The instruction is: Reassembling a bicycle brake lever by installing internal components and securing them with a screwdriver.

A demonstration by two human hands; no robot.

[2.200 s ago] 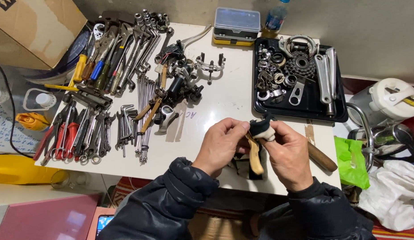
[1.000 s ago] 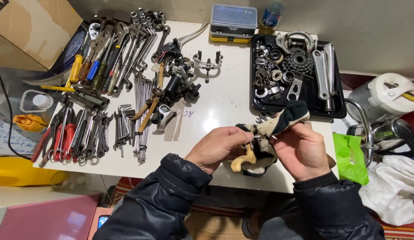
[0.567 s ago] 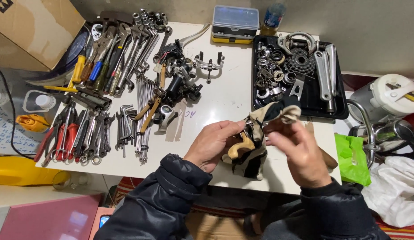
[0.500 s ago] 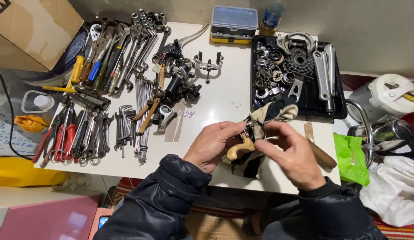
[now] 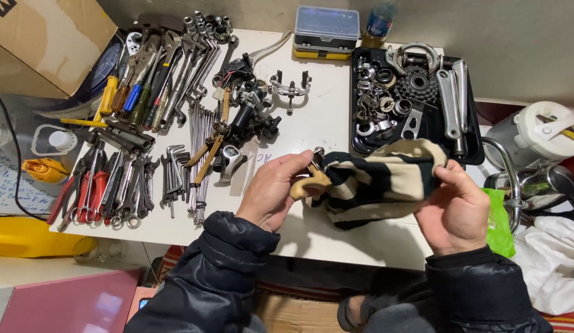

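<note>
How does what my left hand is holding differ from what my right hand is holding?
The left hand grips a small tan-handled tool, rigid and curved; the right hand pinches a striped cloth, soft and crumpled. The tool is plain tan with a metal tip; the cloth has dark and cream bands. The cloth is far bigger. Both are held above the white table, touching each other.

Striped cloth rag [image 5: 385,182], black with cream bands; curved tan wooden handle [image 5: 308,182]; sleeves of padded jacket [image 5: 219,271], dark navy. White table [image 5: 327,120]; black plastic tray [image 5: 472,148] with silver-grey metal parts; red-handled pliers [image 5: 90,194]. Small case [image 5: 327,28], clear grey lid over yellow base; bright green bag [image 5: 498,216].
</note>
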